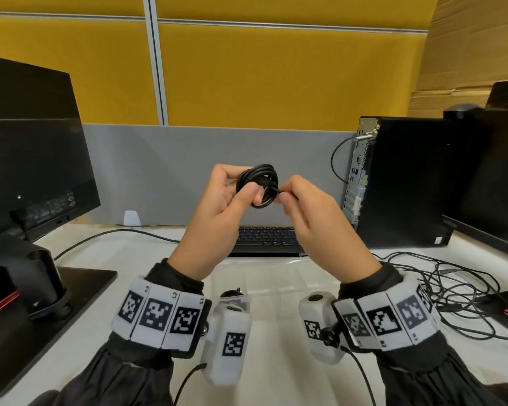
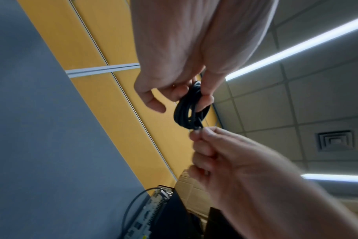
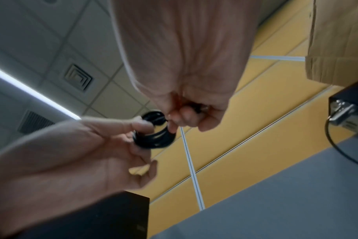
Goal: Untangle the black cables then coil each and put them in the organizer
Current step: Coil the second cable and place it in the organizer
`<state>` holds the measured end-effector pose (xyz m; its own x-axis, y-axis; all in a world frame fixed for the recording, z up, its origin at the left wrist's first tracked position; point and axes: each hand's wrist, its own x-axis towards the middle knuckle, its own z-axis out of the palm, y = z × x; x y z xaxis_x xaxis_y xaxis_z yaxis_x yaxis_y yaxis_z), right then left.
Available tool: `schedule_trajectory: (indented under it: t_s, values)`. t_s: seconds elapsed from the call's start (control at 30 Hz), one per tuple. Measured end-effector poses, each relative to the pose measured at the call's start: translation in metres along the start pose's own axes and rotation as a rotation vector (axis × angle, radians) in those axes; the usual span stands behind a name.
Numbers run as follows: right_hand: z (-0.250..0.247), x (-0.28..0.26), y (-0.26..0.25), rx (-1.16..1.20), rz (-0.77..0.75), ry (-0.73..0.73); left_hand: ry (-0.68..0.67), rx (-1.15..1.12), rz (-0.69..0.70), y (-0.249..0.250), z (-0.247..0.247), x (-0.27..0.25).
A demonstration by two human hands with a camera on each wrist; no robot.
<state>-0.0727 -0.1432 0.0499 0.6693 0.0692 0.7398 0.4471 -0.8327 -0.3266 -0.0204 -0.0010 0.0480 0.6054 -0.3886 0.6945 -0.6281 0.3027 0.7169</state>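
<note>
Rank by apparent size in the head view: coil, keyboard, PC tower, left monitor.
1. left monitor and PC tower: look alike, and the monitor runs off frame, so unranked.
2. keyboard, partly hidden by the hands.
3. coil, smallest though nearest the camera.

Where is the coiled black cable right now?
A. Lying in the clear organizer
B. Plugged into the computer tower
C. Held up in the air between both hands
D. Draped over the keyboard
C: the coil is up above the desk, gripped by the left hand, while the right hand pinches its loose end.
</note>
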Motion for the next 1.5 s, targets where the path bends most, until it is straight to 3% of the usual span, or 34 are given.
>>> schedule_trajectory:
  t_s: [0.07, 0.17, 0.3, 0.4, 0.57, 0.73, 0.87, 0.97, 1.07, 1.13, 1.2, 1.33, 1.4, 1.5]
  values:
    - [-0.002, -0.002, -0.005, 0.061, 0.101, -0.059, -0.027, 0.030, -0.049, -0.004, -0.003, 0.000]
    - [0.000, -0.003, -0.012, 0.033, 0.143, -0.016, -0.018, 0.196, -0.077, -0.007, 0.001, -0.002]
    - [0.001, -0.003, -0.015, -0.139, 0.187, -0.010, 0.040, 0.493, 0.038, -0.011, 0.006, -0.004]
    - [0.000, -0.005, -0.018, -0.272, 0.187, -0.010, 0.070, 0.584, 0.099, -0.014, 0.009, -0.005]
    - [-0.004, -0.005, -0.023, -0.166, 0.168, -0.007, 0.144, 0.611, 0.178, -0.014, 0.013, -0.005]
    - [-0.008, -0.005, -0.022, -0.044, 0.153, -0.004, 0.042, 0.583, 0.217, -0.009, 0.014, -0.007]
    - [-0.005, -0.006, -0.021, -0.048, 0.165, -0.089, 0.012, 0.615, 0.221, -0.011, 0.012, -0.007]
    - [-0.008, -0.006, -0.020, -0.123, 0.139, -0.125, 0.036, 0.661, 0.218, -0.010, 0.010, -0.007]
    - [-0.014, -0.005, -0.017, -0.341, 0.079, -0.149, 0.062, 0.634, 0.202, -0.009, 0.009, -0.007]
    - [-0.018, -0.004, -0.011, -0.494, 0.023, -0.093, 0.085, 0.607, 0.148, -0.009, 0.009, -0.007]
    - [-0.021, -0.004, -0.003, -0.609, -0.035, 0.053, 0.090, 0.603, 0.082, -0.008, 0.010, -0.006]
    - [-0.016, -0.002, 0.010, -0.669, -0.108, 0.322, -0.017, 0.511, -0.009, -0.002, 0.005, -0.004]
    - [-0.012, 0.001, 0.016, -0.560, -0.163, 0.402, -0.084, 0.325, -0.049, 0.003, 0.001, -0.003]
    - [-0.004, 0.003, 0.018, -0.152, -0.140, 0.379, -0.136, 0.085, -0.075, 0.006, -0.001, -0.002]
